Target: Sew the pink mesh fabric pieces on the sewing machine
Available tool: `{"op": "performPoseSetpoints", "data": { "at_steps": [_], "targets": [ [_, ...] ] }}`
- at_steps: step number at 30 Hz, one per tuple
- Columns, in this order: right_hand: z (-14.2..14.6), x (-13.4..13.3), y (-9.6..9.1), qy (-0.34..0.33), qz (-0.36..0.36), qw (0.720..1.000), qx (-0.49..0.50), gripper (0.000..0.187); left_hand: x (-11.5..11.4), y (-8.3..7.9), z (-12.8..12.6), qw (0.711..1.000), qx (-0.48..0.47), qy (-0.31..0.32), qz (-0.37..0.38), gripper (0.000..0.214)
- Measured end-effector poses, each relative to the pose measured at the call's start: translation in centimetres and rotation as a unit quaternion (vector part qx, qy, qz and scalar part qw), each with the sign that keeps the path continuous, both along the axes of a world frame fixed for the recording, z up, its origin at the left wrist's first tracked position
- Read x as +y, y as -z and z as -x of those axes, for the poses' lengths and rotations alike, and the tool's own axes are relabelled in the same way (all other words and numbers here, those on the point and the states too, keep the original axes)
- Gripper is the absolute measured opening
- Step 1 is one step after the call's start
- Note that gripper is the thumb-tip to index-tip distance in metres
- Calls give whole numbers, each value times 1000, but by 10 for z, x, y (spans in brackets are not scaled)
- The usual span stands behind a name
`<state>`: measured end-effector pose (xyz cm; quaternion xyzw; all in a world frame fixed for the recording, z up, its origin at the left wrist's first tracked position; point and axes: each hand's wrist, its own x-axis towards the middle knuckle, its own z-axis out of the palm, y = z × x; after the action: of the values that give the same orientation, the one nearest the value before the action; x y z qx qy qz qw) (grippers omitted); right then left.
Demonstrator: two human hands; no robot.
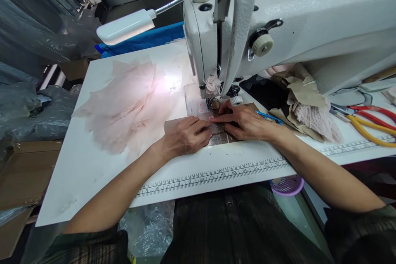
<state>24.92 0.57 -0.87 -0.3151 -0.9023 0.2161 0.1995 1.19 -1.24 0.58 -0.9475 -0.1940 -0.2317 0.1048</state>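
Note:
In the head view, my left hand [190, 135] rests on the sewing machine's metal bed, fingers curled and pressed together; anything under them is hidden. My right hand [246, 121] comes in from the right just past the presser foot, its fingers bent together at the edge of a pale sheer fabric [198, 108] with small pink spots. This fabric lies under the needle area of the white sewing machine [204, 37]. A pale pink fabric rosette [213, 84] hangs at the machine head, above the foot.
Layered sheer pink fabric [120, 107] spreads over the left of the white table [68, 192]. A lamp [126, 27] shines on it. Behind my right arm lie a blue tool [269, 117], lace and brown scraps [309, 107], and red-and-yellow-handled pliers [371, 121]. A ruler strip [213, 176] follows the front edge.

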Motion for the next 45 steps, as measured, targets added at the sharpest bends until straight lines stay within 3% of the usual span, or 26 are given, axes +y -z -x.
{"op": "performPoseSetpoints", "data": {
  "at_steps": [6,17,26,31,38,45],
  "targets": [
    [1,-3,3,9,-40,999,-1,41,-6,-2,0,998,1,-16,62,16],
    [6,-8,1,41,-65,996,-37,36,-8,0,0,995,-8,-41,90,20],
    [14,-11,-2,85,-98,984,-124,39,-2,4,2,996,-6,-52,74,23],
    [13,-12,-3,72,-96,988,-97,38,2,7,3,996,-3,-49,74,27],
    [16,-12,-6,89,-92,981,-147,43,13,7,8,996,26,-51,74,40],
    [13,-13,-8,84,-92,987,-103,38,16,6,11,991,43,-68,103,41]
  ]
}}
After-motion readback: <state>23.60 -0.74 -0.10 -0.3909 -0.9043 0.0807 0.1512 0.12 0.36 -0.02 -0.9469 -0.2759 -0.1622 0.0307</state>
